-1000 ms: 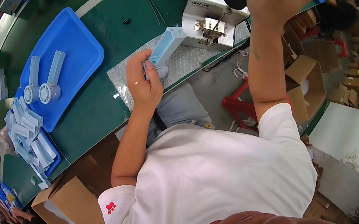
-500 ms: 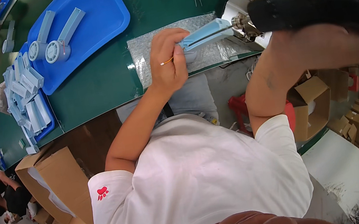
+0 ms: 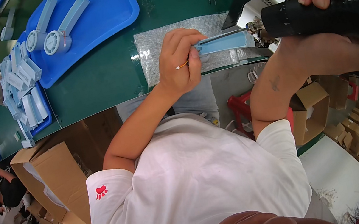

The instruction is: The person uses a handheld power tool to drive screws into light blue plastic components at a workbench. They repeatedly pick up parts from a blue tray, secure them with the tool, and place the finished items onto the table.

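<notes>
The left hand [image 3: 179, 63] pinched a long pale-blue plastic part [image 3: 224, 42] over the bubble-wrap sheet [image 3: 156, 50] at the near edge of the green tabletop [image 3: 105, 81]. The right hand [image 3: 332, 45] was closed around a black electric screwdriver [image 3: 313, 15], its bit apparently touching the part's top. Farther left, a blue tray [image 3: 100, 17] carried two round-headed blue pieces [image 3: 61, 34]. Beyond it another tray [image 3: 46, 118] held stacked pale-blue parts [image 3: 23, 89]. Open brown cardboard boxes [image 3: 54, 177] stood below the table's edge.
</notes>
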### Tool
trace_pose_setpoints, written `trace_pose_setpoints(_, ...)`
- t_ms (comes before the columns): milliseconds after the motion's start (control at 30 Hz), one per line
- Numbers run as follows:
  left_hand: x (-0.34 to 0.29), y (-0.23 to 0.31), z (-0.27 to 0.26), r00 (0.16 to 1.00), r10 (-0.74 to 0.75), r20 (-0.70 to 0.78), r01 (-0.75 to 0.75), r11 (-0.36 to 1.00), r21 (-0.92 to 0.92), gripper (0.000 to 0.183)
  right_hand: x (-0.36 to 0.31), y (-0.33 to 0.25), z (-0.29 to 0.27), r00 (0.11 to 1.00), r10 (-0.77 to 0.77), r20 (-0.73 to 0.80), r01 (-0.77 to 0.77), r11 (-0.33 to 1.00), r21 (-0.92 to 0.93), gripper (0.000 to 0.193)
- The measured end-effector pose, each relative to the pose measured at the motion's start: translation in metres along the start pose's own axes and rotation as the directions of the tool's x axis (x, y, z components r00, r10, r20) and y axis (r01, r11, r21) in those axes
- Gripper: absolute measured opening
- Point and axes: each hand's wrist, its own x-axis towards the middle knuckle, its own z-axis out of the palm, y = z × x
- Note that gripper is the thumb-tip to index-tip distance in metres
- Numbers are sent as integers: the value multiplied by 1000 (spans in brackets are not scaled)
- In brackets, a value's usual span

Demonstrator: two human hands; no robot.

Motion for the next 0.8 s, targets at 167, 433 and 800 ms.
trace_pose_setpoints(167, 0, -1, 1, 1000, 16, -25, -16, 1000, -21, 23, -8, 3, -3, 999, -14, 30, 14, 1000, 3, 75)
trace_pose_setpoints(433, -1, 0, 1, 1000, 4, -22, -5, 1000, -25, 24, -17, 7, -16, 1000, -21, -15, 23, 995, 95, 88)
trace_pose_setpoints(800, -2, 2, 3, 996, -47, -79, 51, 998, 40, 22, 13, -70, -45, 974, 67, 215, -94, 988, 119, 85)
